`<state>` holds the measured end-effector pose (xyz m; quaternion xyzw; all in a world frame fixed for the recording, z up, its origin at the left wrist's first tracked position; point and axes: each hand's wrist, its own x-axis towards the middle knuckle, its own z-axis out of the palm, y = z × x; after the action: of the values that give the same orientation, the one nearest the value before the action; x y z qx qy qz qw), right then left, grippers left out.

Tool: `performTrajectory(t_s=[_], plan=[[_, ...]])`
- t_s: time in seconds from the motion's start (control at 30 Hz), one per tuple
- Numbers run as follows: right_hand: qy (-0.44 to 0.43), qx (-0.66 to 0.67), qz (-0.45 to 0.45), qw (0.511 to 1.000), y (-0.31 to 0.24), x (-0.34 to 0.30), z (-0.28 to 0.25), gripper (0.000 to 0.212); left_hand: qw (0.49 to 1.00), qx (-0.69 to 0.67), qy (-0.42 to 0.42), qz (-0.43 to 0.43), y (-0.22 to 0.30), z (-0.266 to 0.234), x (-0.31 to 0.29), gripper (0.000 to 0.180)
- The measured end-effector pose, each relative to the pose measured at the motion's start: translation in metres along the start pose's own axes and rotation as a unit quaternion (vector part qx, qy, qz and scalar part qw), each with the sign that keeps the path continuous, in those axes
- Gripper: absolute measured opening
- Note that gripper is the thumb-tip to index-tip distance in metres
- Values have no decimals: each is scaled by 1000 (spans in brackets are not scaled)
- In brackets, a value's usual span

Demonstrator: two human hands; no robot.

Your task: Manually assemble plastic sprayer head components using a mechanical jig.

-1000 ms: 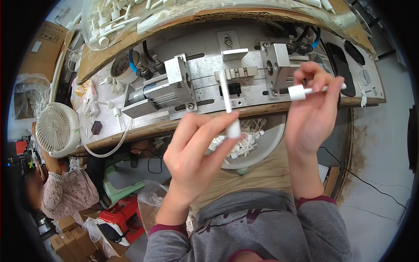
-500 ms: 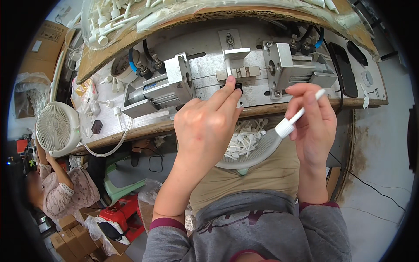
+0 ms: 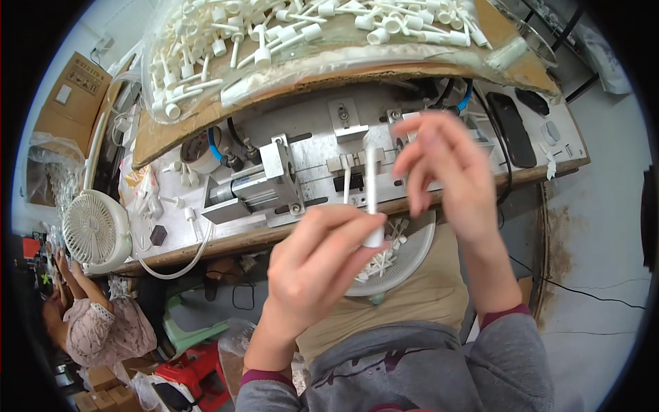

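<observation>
The left hand (image 3: 309, 271) is closed in a pinch, thumb against fingers, around the capped end of a white capped stick (image 3: 371, 180). The stick's long axis runs nearly straight up the view, its slim stem pointing away from the person toward the machine and its wide cap nearest the body; the stem rises clear beyond the fingertips, while the cap sits between them, partly covered. The right hand (image 3: 449, 172) is raised to the right of the stick and well apart from it, its fingers loosely spread and blurred, with nothing seen in its grasp. Just left of the held stem, a second white stick (image 3: 347, 185) lines up almost parallel, its far end at the grooved metal block (image 3: 335, 165); its near end meets the outline of the left hand, and whether they touch cannot be told. Left of the block stands a metal cylinder unit (image 3: 254, 191), fixed on the table (image 3: 226, 245). Below the table's front edge, partly behind the left hand, a round basket (image 3: 424, 248) holds more white pieces. Beyond the machine, a cardboard sheet (image 3: 152, 144) carries a heap of white capped pieces (image 3: 302, 33). A black phone (image 3: 512, 130) lies at the right, and a white fan (image 3: 96, 231) stands at the left.
</observation>
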<state>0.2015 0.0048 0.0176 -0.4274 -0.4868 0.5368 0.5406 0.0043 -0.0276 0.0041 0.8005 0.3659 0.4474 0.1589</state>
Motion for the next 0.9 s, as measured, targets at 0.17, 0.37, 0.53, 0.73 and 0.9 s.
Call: performTrajectory(t_s=[0.17,0.37,0.53,0.73,0.9], plan=[[128,-507,-358,774,-47,73,-44,23,995,88,17,-42,-21,10,-7,33],[-59,-714,-333,612,-60,169,-47,35,970,234,-68,-13,-29,29,-5,24],[-56,-774,-339,532,-30,217,-38,30,970,228,-80,-15,-35,27,0,24],[-151,-753,-156,621,-66,201,0,32,969,233,-76,-20,-39,28,-5,25],[-87,-663,-255,698,-75,218,-24,26,972,223,-73,-20,-41,29,-6,25]])
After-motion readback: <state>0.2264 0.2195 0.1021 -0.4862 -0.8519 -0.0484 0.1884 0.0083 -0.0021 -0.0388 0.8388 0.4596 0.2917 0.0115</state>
